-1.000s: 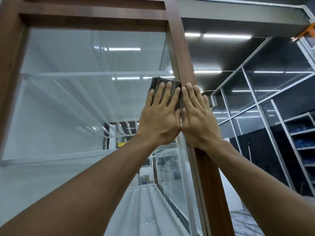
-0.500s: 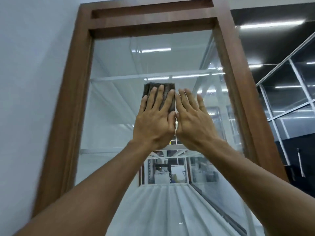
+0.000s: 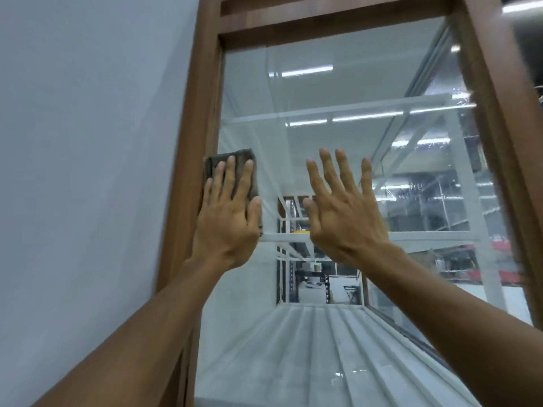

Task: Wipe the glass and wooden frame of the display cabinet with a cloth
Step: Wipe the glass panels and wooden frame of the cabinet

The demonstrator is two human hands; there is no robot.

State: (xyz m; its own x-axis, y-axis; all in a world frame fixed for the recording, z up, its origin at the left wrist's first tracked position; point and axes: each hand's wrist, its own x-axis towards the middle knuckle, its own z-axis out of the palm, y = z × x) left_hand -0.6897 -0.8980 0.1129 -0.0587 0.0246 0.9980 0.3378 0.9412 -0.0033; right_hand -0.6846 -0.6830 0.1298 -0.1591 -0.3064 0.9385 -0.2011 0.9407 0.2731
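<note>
Your left hand [image 3: 227, 227], fingers flat, presses the folded dark grey cloth [image 3: 232, 168] onto the clear glass pane [image 3: 338, 83] beside the left brown wooden frame post [image 3: 191, 142] | your right hand [image 3: 346, 218], fingers spread wide, holds nothing, over mid-pane

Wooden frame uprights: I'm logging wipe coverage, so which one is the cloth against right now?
The left upright, next to the grey wall. The left hand presses the cloth at its inner edge; the right upright is untouched.
</note>
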